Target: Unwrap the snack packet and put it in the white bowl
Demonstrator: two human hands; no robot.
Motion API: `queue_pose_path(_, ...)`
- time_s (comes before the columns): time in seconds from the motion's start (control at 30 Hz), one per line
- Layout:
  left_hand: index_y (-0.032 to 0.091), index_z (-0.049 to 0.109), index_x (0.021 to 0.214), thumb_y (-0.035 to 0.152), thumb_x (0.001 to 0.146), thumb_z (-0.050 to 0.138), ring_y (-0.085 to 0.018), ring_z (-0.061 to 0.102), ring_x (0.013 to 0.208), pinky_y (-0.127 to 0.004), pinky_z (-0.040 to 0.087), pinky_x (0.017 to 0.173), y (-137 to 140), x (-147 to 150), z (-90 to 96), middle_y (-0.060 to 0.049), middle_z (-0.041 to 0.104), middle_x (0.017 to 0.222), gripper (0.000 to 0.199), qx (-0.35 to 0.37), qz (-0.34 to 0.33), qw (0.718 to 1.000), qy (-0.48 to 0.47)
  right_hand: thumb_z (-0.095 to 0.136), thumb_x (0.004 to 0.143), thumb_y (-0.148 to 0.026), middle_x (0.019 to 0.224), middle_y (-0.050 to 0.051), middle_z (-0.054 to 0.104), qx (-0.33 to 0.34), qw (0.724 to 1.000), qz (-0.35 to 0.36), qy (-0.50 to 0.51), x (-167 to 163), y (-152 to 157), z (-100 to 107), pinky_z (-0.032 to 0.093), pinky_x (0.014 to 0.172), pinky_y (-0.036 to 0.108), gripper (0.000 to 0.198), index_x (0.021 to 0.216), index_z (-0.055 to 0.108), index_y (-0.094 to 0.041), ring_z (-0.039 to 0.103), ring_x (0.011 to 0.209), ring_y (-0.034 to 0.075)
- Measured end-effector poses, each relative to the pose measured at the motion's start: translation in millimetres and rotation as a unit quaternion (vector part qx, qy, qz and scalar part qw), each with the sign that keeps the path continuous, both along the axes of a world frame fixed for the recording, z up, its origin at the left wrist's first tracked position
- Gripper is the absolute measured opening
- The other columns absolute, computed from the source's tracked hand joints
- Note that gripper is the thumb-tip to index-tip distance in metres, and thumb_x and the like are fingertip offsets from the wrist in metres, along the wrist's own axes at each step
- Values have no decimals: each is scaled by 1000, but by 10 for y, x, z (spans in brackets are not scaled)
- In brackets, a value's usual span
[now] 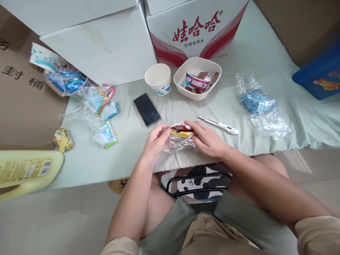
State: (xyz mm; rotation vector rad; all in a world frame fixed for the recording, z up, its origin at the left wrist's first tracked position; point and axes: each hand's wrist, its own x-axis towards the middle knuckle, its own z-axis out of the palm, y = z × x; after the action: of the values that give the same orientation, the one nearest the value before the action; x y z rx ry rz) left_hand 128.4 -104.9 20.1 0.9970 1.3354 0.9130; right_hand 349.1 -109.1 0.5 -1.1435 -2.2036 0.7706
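Note:
In front of me, a clear plastic bag lies at the table's edge with a yellow packet and a red packet in it. My left hand pinches the left end of the bag between thumb and fingers. On the other side, my right hand grips the right end, its fingers over the packets' ends. A white utility knife lies just beyond my right hand. Past my left hand rests a dark phone.
A paper cup and a white bowl holding snack packets stand before a white carton. Several bagged packets lie left. A bagged blue packet and a blue bin are right. A yellow jug lies near left.

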Motion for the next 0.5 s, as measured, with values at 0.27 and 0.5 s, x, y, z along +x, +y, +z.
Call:
queue_pose_path(0.27, 19, 58, 84, 39, 78, 72, -11, 60, 65, -22, 50, 60, 2, 155, 23, 1, 62, 76, 26, -47, 44, 993, -99, 55, 88, -41, 129, 17, 60, 18, 999, 23, -20, -82, -52, -89, 53, 90, 50, 67, 149, 37, -19, 62, 107, 33)
queue_pose_path(0.5, 20, 57, 84, 39, 78, 70, -8, 54, 53, -21, 42, 47, 16, 118, 40, 3, 59, 76, 24, -60, 24, 994, -83, 51, 95, -37, 127, 12, 64, -16, 999, -21, 19, -90, -37, -42, 55, 90, 45, 48, 141, 45, -25, 65, 109, 29)
